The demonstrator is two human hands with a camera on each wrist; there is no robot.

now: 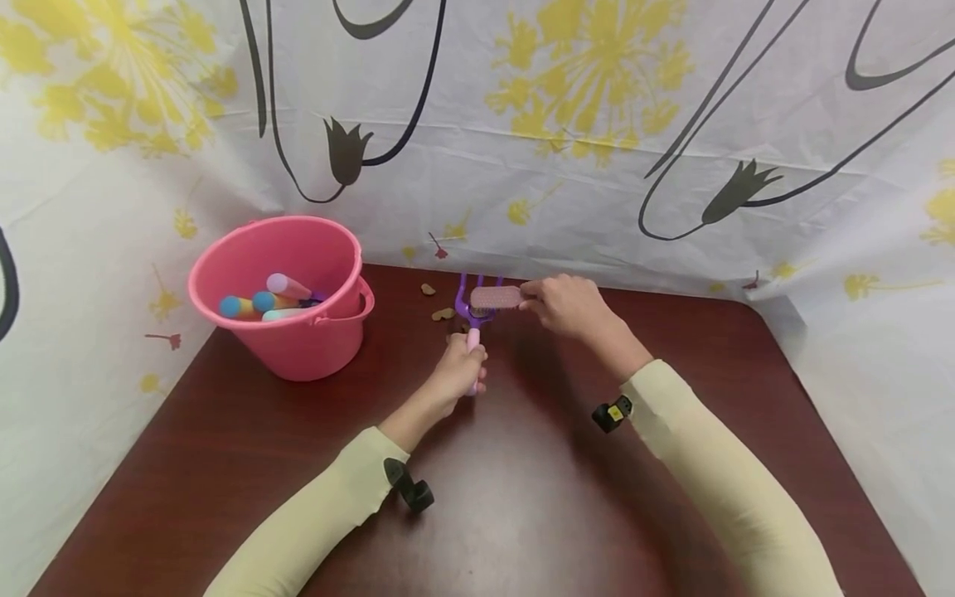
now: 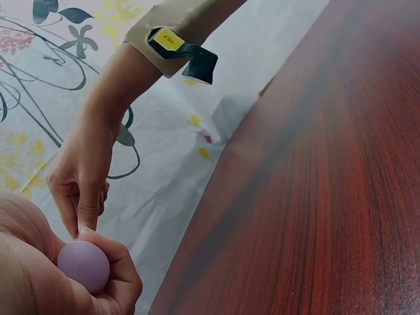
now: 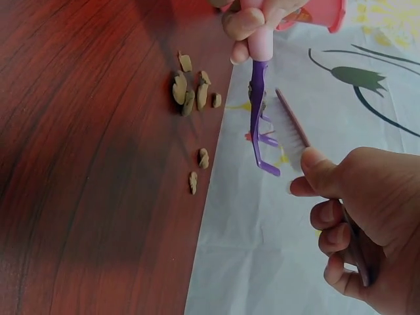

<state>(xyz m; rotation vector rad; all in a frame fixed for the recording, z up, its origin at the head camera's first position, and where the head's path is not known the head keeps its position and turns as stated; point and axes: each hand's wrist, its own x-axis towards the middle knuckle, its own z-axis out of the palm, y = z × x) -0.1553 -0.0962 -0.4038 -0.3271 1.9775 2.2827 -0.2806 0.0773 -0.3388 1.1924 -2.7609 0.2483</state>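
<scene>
My left hand (image 1: 451, 373) grips the pink handle of a small garden hand fork (image 1: 473, 338). Its purple tines point away, raised over the far part of the table. The round end of that handle (image 2: 83, 266) fills the palm in the left wrist view. In my right hand (image 1: 573, 308) is a flat brush (image 1: 495, 297) with a pinkish back and pale bristles. The right wrist view has the bristles turned toward the fork, close to its tines; contact is hard to tell. A bit of brown matter sits at the fork's base. Brown clumps (image 3: 180, 88) lie on the table below.
A pink bucket (image 1: 309, 352) stands at the left back with several tools in it, their coloured handles (image 1: 289, 287) upward. The dark red wooden table (image 1: 522, 506) meets a patterned white sheet (image 1: 462, 149) along its back and sides.
</scene>
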